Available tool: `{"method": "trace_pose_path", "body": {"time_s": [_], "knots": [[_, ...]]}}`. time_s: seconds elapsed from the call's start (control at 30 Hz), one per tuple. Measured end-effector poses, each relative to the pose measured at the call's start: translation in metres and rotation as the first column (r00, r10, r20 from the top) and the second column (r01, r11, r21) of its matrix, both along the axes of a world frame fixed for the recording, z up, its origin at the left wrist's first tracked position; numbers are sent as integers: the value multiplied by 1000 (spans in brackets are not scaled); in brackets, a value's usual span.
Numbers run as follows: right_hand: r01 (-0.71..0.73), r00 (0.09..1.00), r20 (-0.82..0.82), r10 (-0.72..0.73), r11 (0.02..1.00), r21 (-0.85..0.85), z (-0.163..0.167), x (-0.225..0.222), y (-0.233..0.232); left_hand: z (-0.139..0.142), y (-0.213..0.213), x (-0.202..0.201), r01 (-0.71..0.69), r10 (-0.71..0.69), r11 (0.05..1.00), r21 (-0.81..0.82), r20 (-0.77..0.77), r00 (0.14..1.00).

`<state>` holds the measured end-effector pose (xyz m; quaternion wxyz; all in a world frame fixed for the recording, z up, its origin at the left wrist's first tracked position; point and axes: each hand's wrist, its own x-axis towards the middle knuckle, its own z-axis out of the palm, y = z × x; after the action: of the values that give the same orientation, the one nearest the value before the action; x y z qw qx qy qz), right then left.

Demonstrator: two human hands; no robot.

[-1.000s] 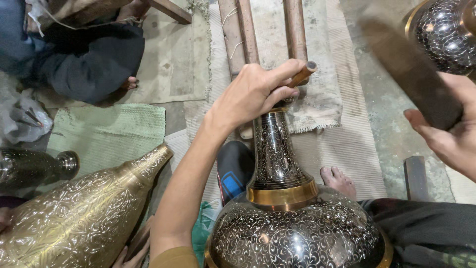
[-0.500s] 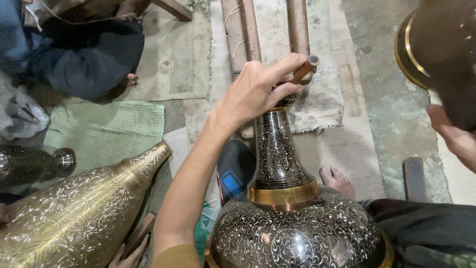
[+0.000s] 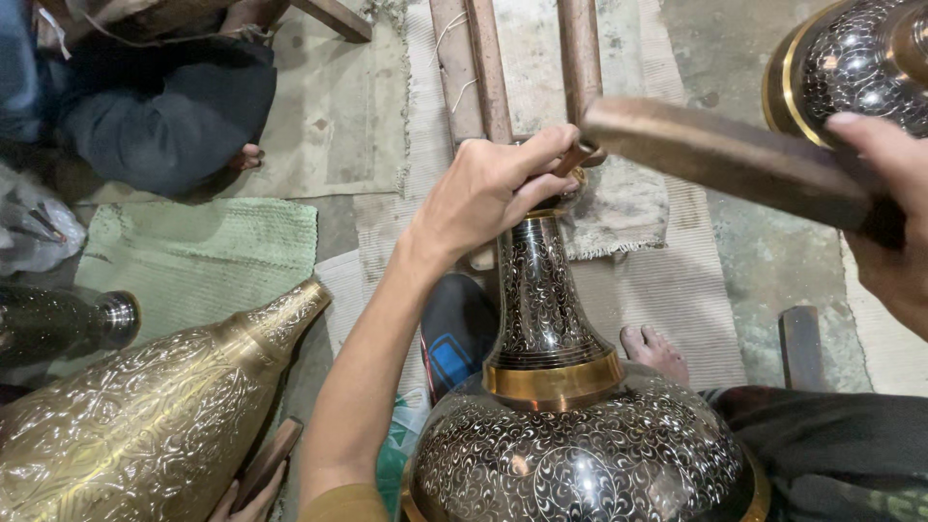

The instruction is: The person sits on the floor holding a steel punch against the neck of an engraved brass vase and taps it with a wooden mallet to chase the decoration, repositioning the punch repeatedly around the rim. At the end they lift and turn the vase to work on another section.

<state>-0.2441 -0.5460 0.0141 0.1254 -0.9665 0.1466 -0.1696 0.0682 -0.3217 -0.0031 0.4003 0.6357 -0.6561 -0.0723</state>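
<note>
At centre frame, the left hand (image 3: 488, 188) has its fingers clamped on a small metal punch (image 3: 577, 155) atop a black, silver-engraved brass vase (image 3: 561, 387). At right, the right hand (image 3: 894, 208) has its fingers closed around a dark wooden mallet (image 3: 715, 159).

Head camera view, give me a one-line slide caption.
Left hand steadies a small tool on the engraved black vase neck while the right hand holds a wooden mallet above it.

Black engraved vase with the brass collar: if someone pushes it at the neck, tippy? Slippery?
Probably fairly stable: the vase has a wide round belly low under a slim neck, though its base is hidden. Likely heavy, since it looks like metal. The glossy surface may be slick, but the left hand grips a small tool at the mouth.
</note>
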Motion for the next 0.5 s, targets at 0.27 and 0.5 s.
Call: {"method": "trace_pose_path", "body": {"time_s": [0.27,0.5], "knots": [[-50,994,110,24,968,244,34,22,25,-11,-5,5,25,-24,999,-34,45,999],[149,980,-152,-130,981,123,31,15,24,-12,-5,8,40,-37,998,-51,54,998]]}}
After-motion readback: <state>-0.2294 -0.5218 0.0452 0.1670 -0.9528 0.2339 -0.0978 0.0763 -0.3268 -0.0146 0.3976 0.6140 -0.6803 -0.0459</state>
